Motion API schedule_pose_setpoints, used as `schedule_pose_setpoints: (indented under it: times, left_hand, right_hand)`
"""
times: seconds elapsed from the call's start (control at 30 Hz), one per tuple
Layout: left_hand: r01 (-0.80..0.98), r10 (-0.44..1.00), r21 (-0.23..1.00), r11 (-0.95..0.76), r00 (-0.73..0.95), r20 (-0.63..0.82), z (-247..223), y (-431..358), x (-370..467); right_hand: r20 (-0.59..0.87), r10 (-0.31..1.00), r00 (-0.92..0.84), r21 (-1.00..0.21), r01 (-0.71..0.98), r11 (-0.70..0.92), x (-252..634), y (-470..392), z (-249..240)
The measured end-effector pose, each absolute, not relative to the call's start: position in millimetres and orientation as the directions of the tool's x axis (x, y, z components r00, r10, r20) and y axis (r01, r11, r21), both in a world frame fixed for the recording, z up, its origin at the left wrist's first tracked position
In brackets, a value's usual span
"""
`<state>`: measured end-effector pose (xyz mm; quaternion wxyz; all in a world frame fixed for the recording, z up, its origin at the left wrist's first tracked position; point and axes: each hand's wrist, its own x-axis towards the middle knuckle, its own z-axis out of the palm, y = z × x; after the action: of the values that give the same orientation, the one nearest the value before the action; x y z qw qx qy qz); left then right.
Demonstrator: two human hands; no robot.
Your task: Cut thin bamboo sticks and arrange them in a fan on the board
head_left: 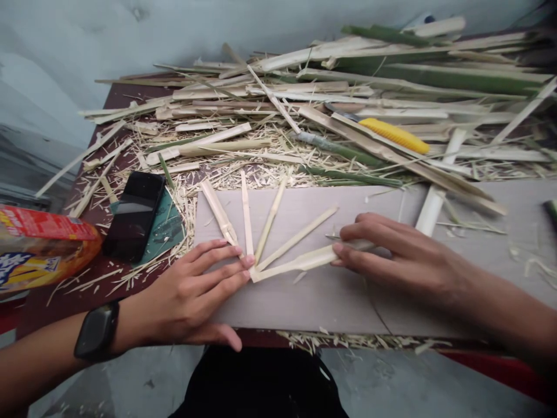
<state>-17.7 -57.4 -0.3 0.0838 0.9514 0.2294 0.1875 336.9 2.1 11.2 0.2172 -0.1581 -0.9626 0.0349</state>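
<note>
Several split bamboo strips (270,217) are fanned out on a pale board (300,310), their narrow ends meeting at one spot. My left hand (195,287) lies palm down with fingers outstretched, fingertips on that meeting point and thumb apart. The lowest bamboo strip (307,261) points to the right, wider toward its far end. Around that wider end, the fingers of my right hand (387,249) are closed in a pinch. A thin dark tip (333,236) shows beside the right fingertips; what it belongs to is hidden.
Split bamboo pieces (418,78) and shavings are heaped along the back. A yellow-handled knife (394,134) rests among them. At left are a black phone (134,216) on a green sheet (165,235) and a snack package (47,247). The table's front edge is close to my lap.
</note>
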Motion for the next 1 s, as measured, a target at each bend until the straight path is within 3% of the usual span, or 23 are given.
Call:
schedule_pose_setpoints:
  times: [0.37,0.6,0.8,0.9,1.0]
  left_hand:
    - [0.396,0.455,0.234,-0.888,0.831,0.321,0.2,-58.1,-16.4]
    - [0.392,0.471,0.278,-0.877,0.815,0.337,0.0,-57.6,-15.8]
    - [0.397,0.460,0.246,-0.884,0.831,0.312,7.9,-54.5,-14.5]
    - [0.400,0.459,0.235,-0.886,0.827,0.324,9.3,-52.8,-13.4]
    - [0.402,0.463,0.237,-0.885,0.819,0.339,9.4,-52.0,-12.9]
  right_hand:
    - [0.340,0.318,-0.885,-0.198,0.263,0.944,330.0,4.1,4.9]
    - [0.369,0.310,-0.876,-0.163,0.267,0.950,330.0,6.4,6.5]
    - [0.400,0.357,-0.844,-0.236,0.281,0.930,338.5,10.7,5.7]
    - [0.491,0.430,-0.758,-0.244,0.355,0.903,342.2,13.6,10.2]
    - [0.528,0.594,-0.607,-0.315,0.510,0.800,343.5,14.8,20.2]
